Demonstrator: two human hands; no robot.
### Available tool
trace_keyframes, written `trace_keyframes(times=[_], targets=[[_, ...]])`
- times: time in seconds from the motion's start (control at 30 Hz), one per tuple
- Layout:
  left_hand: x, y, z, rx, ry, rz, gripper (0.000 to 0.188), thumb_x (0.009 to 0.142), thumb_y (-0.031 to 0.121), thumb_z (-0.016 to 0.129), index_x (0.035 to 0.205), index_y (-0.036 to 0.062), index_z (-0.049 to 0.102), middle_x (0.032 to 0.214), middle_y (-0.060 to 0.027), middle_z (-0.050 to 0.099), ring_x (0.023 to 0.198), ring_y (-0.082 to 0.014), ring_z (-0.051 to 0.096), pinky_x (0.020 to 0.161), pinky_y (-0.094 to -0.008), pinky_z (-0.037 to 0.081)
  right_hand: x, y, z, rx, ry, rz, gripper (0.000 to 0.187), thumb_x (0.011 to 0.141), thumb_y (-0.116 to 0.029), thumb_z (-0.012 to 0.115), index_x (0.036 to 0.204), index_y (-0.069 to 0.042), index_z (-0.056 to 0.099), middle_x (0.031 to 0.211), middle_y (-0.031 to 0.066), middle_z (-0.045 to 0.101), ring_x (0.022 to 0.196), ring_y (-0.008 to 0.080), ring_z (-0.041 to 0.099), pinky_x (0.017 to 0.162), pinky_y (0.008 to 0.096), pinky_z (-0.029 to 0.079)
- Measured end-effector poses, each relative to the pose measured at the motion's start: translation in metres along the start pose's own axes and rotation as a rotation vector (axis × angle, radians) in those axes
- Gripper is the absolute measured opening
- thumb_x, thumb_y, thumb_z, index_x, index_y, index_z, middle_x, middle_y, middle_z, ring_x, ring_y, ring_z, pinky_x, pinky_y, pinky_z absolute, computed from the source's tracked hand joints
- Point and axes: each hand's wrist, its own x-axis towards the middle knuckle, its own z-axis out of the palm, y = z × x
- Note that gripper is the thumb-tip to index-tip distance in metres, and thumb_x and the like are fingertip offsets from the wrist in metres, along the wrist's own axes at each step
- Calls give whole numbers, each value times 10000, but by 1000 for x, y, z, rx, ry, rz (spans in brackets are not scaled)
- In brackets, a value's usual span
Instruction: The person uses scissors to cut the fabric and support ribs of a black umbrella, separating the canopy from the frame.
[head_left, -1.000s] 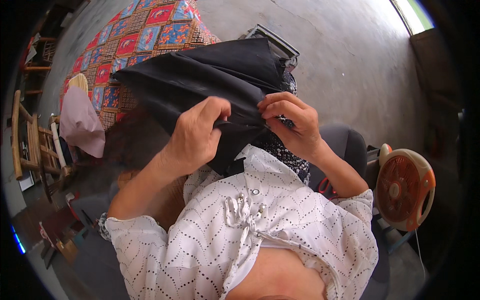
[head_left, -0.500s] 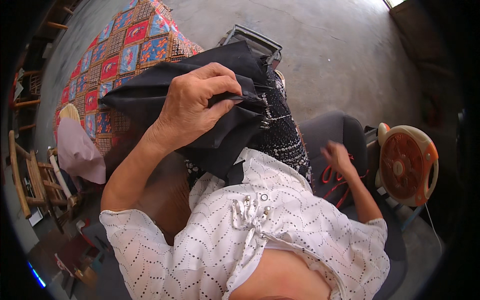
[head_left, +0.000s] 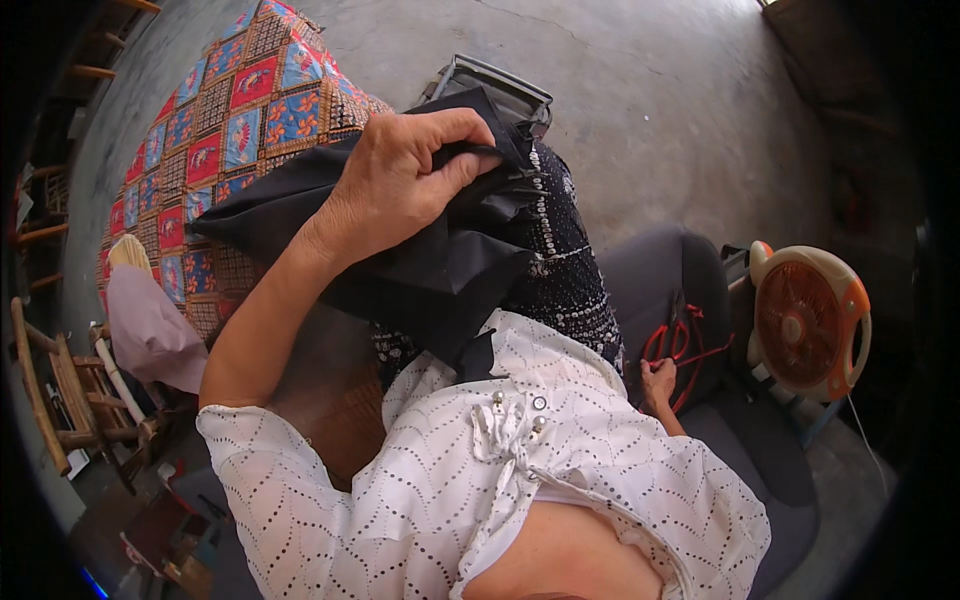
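My left hand (head_left: pixel 415 170) pinches the edge of a black cloth (head_left: pixel 430 275) between thumb and fingers, above my lap. The cloth hangs in folds over my patterned dark trousers (head_left: pixel 555 240), and its edge by the fingers looks frayed. On the dark seat to my right lie scissors with red handles (head_left: pixel 680 340), their dark blades pointing away from me. My right hand (head_left: pixel 658 382) is just below the handles with its fingers curled. Whatever is between those fingers, if anything, is too small to make out.
A red strap or cord (head_left: pixel 708 352) lies beside the scissors. An orange and white fan (head_left: pixel 808 318) stands at the right. Patterned cloth (head_left: pixel 235 135) spreads at the far left, near a mauve cloth (head_left: pixel 150 325) and a wooden chair (head_left: pixel 75 385). A grey metal frame (head_left: pixel 495 75) stands ahead.
My right hand has drawn back toward me, uncovering the scissors on the seat. My left hand has risen slightly with the black cloth, whose folds have shifted.
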Motion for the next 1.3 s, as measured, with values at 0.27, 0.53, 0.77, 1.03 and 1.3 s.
trace_keyframes(times=[0.27,0.53,0.77,1.03,1.3], targets=[[8,-16,6,-200,7,72,84,823,-9,629,906,-13,645,839,-29,638,760,-104,601,722,-230,485,26,17,-3,77,24,3,451,740,-289,710,1041,-11,521,953,171,549,897,332,561,782,406,462],[17,3,-18,208,55,270,134,767,-30,652,899,-6,642,757,-99,623,724,-178,624,652,-255,487,16,-8,-15,-77,11,-257,459,726,-182,671,1108,-8,485,1041,210,502,970,392,525,835,453,444],[23,2,-35,180,-189,303,184,739,-24,650,920,-20,616,760,-114,615,689,-202,610,637,-275,483,1,-23,-22,243,-73,-182,535,706,-150,712,1162,-16,465,882,170,581,825,337,606,742,420,486],[30,11,-31,327,-218,327,226,703,-5,639,928,2,652,754,-113,608,698,-231,606,639,-290,486,16,-5,-8,188,-76,-79,547,660,-211,795,1093,-34,512,845,135,600,771,299,614,714,380,497],[32,-3,-33,328,-124,545,209,709,-53,638,908,6,661,832,-100,607,711,-236,612,632,-312,496,38,18,-17,57,-65,-118,520,672,-267,723,1068,-7,510,1045,219,511,954,352,542,832,432,447]])
